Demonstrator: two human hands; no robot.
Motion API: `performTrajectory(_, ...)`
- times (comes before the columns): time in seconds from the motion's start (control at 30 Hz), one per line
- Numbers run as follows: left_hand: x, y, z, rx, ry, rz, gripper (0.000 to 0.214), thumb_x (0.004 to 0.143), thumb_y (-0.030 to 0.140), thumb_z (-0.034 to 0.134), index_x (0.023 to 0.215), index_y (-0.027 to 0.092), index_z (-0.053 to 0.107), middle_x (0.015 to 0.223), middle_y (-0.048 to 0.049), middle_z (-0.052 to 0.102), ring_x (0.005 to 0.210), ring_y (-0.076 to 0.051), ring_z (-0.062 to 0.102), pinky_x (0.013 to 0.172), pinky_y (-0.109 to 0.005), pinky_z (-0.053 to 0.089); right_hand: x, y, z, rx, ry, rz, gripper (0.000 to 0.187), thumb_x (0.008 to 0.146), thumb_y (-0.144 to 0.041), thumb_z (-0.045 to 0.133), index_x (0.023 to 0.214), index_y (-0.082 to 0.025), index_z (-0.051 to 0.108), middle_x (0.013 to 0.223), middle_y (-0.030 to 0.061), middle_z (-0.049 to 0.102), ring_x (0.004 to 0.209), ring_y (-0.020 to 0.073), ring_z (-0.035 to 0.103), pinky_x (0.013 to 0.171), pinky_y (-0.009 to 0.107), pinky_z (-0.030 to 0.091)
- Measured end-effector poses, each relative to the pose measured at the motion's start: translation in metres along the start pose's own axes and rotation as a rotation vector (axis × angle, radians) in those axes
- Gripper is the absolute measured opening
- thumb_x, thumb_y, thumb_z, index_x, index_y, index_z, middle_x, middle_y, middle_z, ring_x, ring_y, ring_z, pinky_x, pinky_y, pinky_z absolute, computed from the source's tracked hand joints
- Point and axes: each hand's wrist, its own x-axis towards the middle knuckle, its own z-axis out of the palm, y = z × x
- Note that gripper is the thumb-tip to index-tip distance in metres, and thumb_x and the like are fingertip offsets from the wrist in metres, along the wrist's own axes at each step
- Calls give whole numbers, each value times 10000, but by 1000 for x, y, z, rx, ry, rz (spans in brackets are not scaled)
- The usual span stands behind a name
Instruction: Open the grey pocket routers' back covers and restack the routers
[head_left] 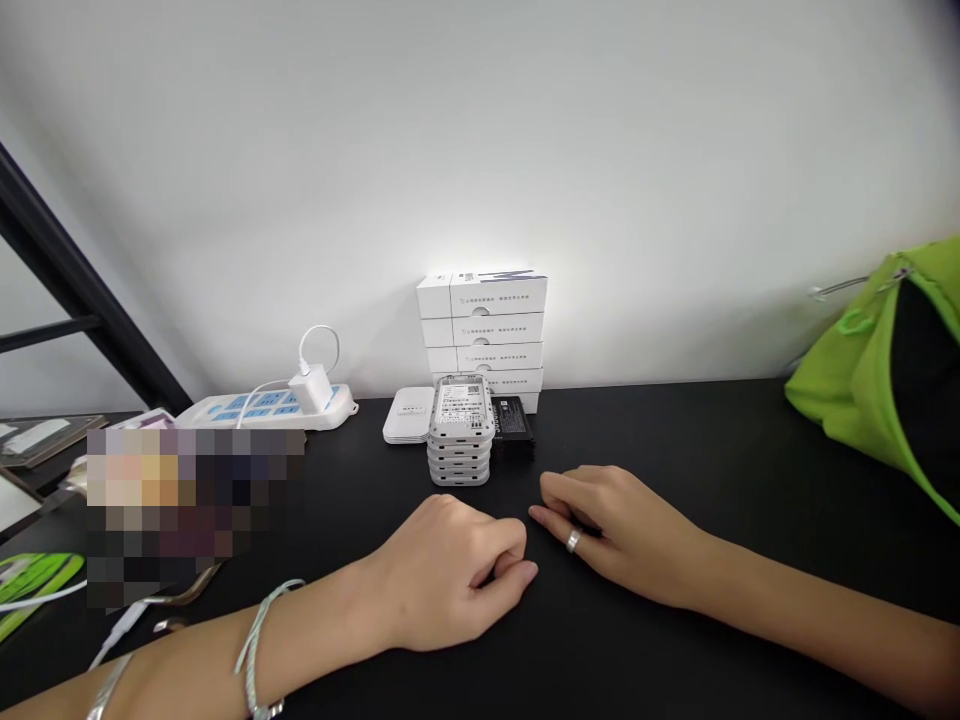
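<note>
Left forearm nearest, pale-green braided bracelet around it. Bare left hand: fingers curled closed, holding nothing. Bare right hand, silver ring: likewise curled and unladen. Beyond, on black table: stacked white rounded-rectangular plastic device bodies; thin white covers left, flat black batteries right, white cardboard boxes behind.

Blocky blur left of the left hand, green bag right of the right hand, cut by the edge, lower white boxes beyond both hands, partly hidden by stacked devices
</note>
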Motion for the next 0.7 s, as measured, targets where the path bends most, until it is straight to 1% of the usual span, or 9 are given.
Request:
performTrajectory(0.1,0,0,-1,-7,-6,1,299,887,201,523,649,191,342,511,87,341,462,-85,333,511,-242,260,7,-2,-9,207,114,109,274,923,-319,491,723,-249,318,568,-84,377,491,106,332,473,237,270)
performTrajectory(0.17,0,0,0,-8,-12,-1,288,888,198,517,656,192,347,513,87,342,463,-85,336,508,-242,259,17,-4,-20,290,205,135,280,911,-343,517,726,-249,330,563,-89,376,489,100,330,466,231,278)
performTrajectory(0.23,-1,0,0,-5,-14,2,289,891,199,511,655,193,343,513,86,341,463,-87,330,506,-245,254,34,-7,-31,334,260,140,300,903,-368,528,704,-245,340,553,-82,413,489,99,364,471,232,299)
performTrajectory(0.33,-1,1,1,-3,-15,8,297,888,199,512,650,192,334,513,86,338,462,-87,323,501,-248,248,63,-12,-38,433,240,162,327,899,-398,522,674,-241,346,525,-64,494,454,101,423,464,242,340)
performTrajectory(0.43,0,0,1,4,-11,4,299,885,196,516,647,191,334,510,87,333,457,-84,316,498,-248,247,87,-13,-33,500,212,193,377,824,-334,606,629,-242,298,473,-67,478,421,100,442,436,237,330)
performTrajectory(0.5,0,0,1,8,-4,2,301,887,200,514,646,191,335,509,86,334,456,-83,317,496,-247,248,95,-11,-27,516,213,202,378,778,-257,625,623,-242,281,470,-73,449,452,115,495,430,227,320)
performTrajectory(0.6,0,0,1,7,9,0,297,886,202,514,646,190,340,506,86,339,454,-81,323,495,-241,255,90,-8,-24,536,210,199,303,779,-202,579,652,-242,307,512,-79,427,504,130,550,445,224,341)
performTrajectory(0.7,-3,0,0,-1,51,-1,340,890,256,533,618,185,342,485,84,329,432,-76,302,479,-235,248,63,-6,-30,466,264,175,294,793,-190,556,667,-241,295,566,-85,370,507,107,500,458,224,332)
